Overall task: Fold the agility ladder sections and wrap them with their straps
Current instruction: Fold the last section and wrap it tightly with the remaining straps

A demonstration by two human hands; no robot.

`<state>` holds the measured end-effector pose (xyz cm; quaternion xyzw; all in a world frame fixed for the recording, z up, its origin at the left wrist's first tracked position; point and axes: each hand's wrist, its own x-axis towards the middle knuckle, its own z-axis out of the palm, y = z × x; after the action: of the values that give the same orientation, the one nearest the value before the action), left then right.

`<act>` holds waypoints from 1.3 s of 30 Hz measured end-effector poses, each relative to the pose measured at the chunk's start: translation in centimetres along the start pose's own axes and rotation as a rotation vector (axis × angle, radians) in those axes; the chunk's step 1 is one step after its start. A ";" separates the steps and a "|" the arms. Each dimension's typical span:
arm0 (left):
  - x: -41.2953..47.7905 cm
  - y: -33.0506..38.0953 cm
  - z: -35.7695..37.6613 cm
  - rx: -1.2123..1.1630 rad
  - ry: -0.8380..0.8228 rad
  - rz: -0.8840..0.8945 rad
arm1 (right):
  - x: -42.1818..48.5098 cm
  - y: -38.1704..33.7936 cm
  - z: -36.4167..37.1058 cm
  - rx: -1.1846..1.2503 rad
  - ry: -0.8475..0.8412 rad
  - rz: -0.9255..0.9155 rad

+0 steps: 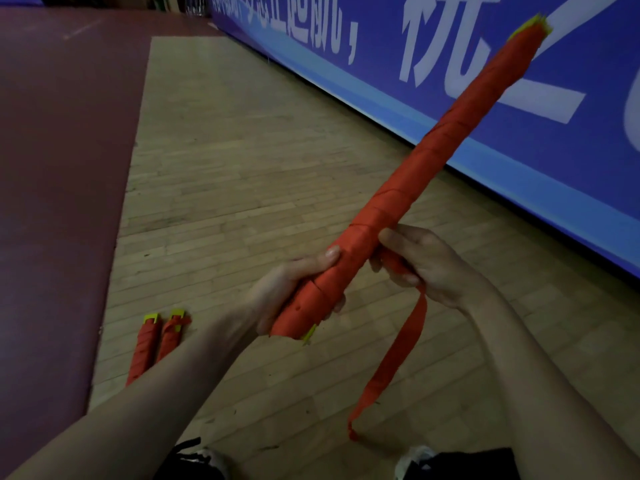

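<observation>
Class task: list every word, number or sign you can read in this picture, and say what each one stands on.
",": a white comma on the blue banner.
Large white Chinese characters on the same banner: tops cut off by the picture's edge, not surely readable.
Smaller white characters left of the comma: cut off and blurred, unreadable.
Ladder bundle, strap, floor bundles: no text.

Bare forearms (194, 368), short plain nails on left hand (277, 296) and right hand (429, 268); black legwear (478, 462) low in view, pale shoes (414, 458) with dark laces.
</observation>
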<state>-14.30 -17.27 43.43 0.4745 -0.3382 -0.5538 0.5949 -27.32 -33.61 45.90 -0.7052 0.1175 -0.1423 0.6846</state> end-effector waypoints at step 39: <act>2.1 -0.8 1.7 0.323 0.542 0.149 | 0.8 1.7 2.0 0.000 0.360 0.144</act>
<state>-15.77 -19.58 42.98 0.6669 -0.2849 -0.3014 0.6191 -25.77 -32.15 44.19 -0.6580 0.2882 -0.2171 0.6609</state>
